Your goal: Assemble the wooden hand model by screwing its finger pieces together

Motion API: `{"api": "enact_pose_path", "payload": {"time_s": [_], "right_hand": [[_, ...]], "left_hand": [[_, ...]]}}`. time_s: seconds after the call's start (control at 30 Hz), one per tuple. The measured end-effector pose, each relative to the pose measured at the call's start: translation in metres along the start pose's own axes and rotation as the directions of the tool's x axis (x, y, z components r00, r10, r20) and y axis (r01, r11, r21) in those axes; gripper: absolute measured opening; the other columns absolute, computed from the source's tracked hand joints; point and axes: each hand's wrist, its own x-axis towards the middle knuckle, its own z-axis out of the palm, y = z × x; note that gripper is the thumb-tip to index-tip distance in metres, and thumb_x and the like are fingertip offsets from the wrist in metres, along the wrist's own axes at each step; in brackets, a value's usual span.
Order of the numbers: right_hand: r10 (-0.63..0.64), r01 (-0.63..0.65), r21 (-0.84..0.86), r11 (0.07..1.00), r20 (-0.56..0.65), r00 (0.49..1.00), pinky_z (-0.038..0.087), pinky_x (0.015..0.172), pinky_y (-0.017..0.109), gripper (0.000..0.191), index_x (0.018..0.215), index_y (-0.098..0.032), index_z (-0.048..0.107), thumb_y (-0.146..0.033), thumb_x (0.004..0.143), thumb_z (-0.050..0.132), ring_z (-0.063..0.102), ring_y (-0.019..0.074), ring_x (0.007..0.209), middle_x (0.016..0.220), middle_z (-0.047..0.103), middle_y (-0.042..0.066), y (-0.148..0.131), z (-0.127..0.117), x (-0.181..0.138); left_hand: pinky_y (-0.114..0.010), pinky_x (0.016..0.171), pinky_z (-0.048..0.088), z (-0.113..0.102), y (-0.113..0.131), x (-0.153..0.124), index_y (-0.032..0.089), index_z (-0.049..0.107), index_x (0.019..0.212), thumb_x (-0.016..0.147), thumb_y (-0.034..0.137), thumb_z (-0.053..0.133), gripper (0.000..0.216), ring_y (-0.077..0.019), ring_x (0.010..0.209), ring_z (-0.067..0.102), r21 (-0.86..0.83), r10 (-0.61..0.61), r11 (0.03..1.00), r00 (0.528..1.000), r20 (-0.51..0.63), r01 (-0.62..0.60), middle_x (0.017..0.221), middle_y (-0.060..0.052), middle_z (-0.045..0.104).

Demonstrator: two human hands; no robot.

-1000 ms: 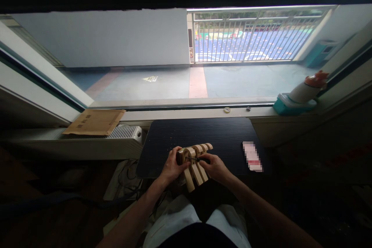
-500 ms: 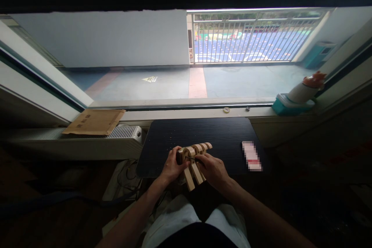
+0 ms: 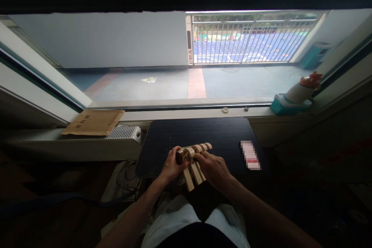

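Observation:
A pale wooden piece with several hook-shaped slats [image 3: 188, 178] is held tilted over the near edge of the black table [image 3: 221, 130]. My left hand [image 3: 173, 166] is closed round its left end, with the thumb on the near side. A thin dark tool [image 3: 189, 158] is pinched in my right hand [image 3: 213, 168], its tip against the side of the nearest curved slat. What kind of tool it is cannot be made out, since my fingers cover its handle. Part of the wooden piece is hidden behind my right hand.
A phone-like item [image 3: 250, 155], blurred out, lies at the table's right. Small crumbs [image 3: 171, 137] are scattered at the left. On the sill are a tape roll [image 3: 225, 110] and a teal box [image 3: 290, 105]. A brown envelope [image 3: 93, 122] rests on the radiator [image 3: 128, 133].
My right hand has turned very slightly at the thin tool. My left hand and the wooden piece stay nearly still, and the whole view has shifted a little.

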Motion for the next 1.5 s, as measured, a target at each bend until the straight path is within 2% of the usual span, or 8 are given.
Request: {"api": "enact_pose_path", "payload": {"time_s": [0.2,0.37,0.57,0.7,0.93,1.17,1.33,1.5], "right_hand": [[-0.131,0.137,-0.157,0.978,0.048,0.99,0.044,0.067,0.023,0.032,0.115,-0.023,0.06,-0.011,0.089,0.045,0.062,0.0155,0.079,0.095,0.066,0.007,0.003,0.002,0.0],[0.125,-0.125,0.129,0.984,0.007,0.992,0.045,0.077,0.024,0.028,0.11,-0.026,0.066,-0.026,0.091,0.046,0.064,0.0157,0.088,0.099,0.07,0.004,0.004,0.009,0.003],[0.33,-0.376,0.314,0.872,0.191,0.924,0.045,0.08,0.027,0.031,0.108,-0.025,0.069,-0.037,0.088,0.048,0.065,0.0197,0.095,0.102,0.072,0.004,0.008,0.011,0.008],[0.245,-0.266,0.179,0.947,0.131,0.961,0.045,0.077,0.027,0.03,0.112,-0.025,0.065,-0.035,0.088,0.05,0.065,0.0204,0.094,0.101,0.071,0.005,0.006,0.003,0.005],[-0.159,0.172,-0.184,0.968,0.085,0.984,0.043,0.066,0.023,0.03,0.112,-0.021,0.06,-0.008,0.088,0.045,0.062,0.0156,0.079,0.096,0.066,0.007,0.002,-0.004,0.002],[0.066,-0.07,0.104,0.992,0.035,0.997,0.045,0.075,0.023,0.025,0.108,-0.024,0.065,-0.026,0.092,0.046,0.064,0.015,0.086,0.099,0.07,0.004,0.008,0.008,0.003],[0.265,-0.294,0.252,0.922,0.142,0.954,0.045,0.076,0.026,0.028,0.108,-0.025,0.067,-0.036,0.091,0.047,0.066,0.0183,0.091,0.097,0.072,0.003,0.01,0.01,0.005],[0.075,-0.077,0.065,0.995,0.042,0.996,0.044,0.069,0.025,0.026,0.114,-0.023,0.06,-0.024,0.089,0.05,0.065,0.0173,0.086,0.099,0.069,0.004,0.006,0.005,0.001]], "left_hand": [[-0.039,0.092,0.046,0.002,-0.001,-0.001,0.025,0.046,0.116,0.066,0.035,0.071,0.057,-0.0233,0.108,0.054,0.0,0.023,1.0,1.0,-0.018,-0.023,0.114,-0.005,0.051],[-0.038,0.091,0.047,0.003,0.001,-0.001,0.025,0.046,0.116,0.065,0.035,0.071,0.057,-0.0223,0.104,0.055,0.011,0.022,1.0,1.0,-0.019,-0.022,0.112,-0.005,0.051],[-0.039,0.095,0.044,0.002,0.002,0.0,0.025,0.045,0.117,0.066,0.033,0.07,0.057,-0.0221,0.107,0.053,0.026,0.034,0.999,0.999,-0.005,-0.034,0.113,-0.004,0.05],[-0.039,0.095,0.044,0.001,0.002,-0.001,0.025,0.044,0.118,0.066,0.034,0.07,0.059,-0.0225,0.108,0.052,0.018,0.02,1.0,1.0,0.014,-0.02,0.116,-0.005,0.049],[-0.039,0.093,0.045,0.001,0.0,-0.001,0.025,0.044,0.117,0.067,0.035,0.07,0.057,-0.023,0.108,0.053,0.023,0.015,1.0,1.0,0.011,-0.015,0.114,-0.005,0.049],[-0.039,0.094,0.045,0.002,0.0,-0.001,0.025,0.044,0.118,0.066,0.034,0.071,0.059,-0.0229,0.108,0.053,0.02,0.019,1.0,1.0,0.006,-0.02,0.115,-0.005,0.049],[-0.04,0.097,0.043,0.001,-0.001,0.0,0.026,0.044,0.123,0.067,0.034,0.07,0.062,-0.0233,0.111,0.052,0.02,0.023,1.0,1.0,0.017,-0.024,0.118,-0.006,0.048],[-0.04,0.099,0.042,-0.002,-0.001,0.002,0.025,0.046,0.124,0.069,0.04,0.069,0.062,-0.023,0.11,0.052,0.041,0.047,0.998,0.998,0.053,-0.049,0.117,-0.007,0.048]]}}
